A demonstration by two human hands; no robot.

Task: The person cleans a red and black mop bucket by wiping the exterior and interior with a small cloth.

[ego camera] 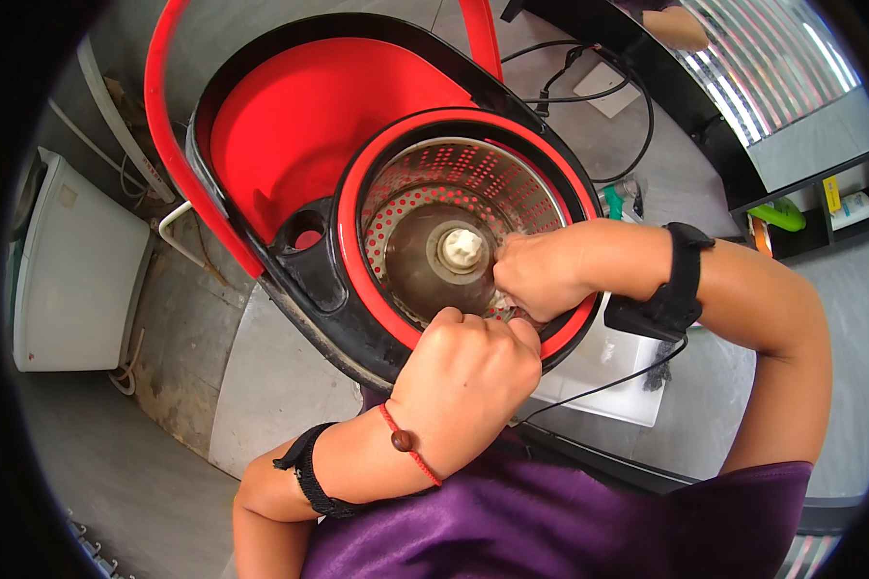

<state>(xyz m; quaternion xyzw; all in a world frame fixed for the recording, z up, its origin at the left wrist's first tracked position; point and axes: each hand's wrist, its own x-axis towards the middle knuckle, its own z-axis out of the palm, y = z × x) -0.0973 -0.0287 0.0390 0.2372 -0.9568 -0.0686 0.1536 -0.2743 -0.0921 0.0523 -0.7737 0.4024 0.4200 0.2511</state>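
A red and black spin mop bucket [333,79] stands before me, with a perforated metal spin basket [471,166] in its right part. A pale spindle cap [462,250] rises from the middle of the basket floor. My right hand [547,271] reaches inside the basket's near right wall, fingers curled against a whitish, wet-looking piece of material, perhaps cloth [503,302]. Over the near rim lies my left hand [471,369], its knuckles up and its fingertips hidden inside the basket. Whether the left fingers grip anything cannot be seen.
The bucket's red handle [161,130] arches up at the left. Black cables [650,123] loop on the floor at the upper right. A white tray [623,383] lies behind my right wrist. A white appliance [80,268] stands at far left, and a black shelf [811,235] holds bottles.
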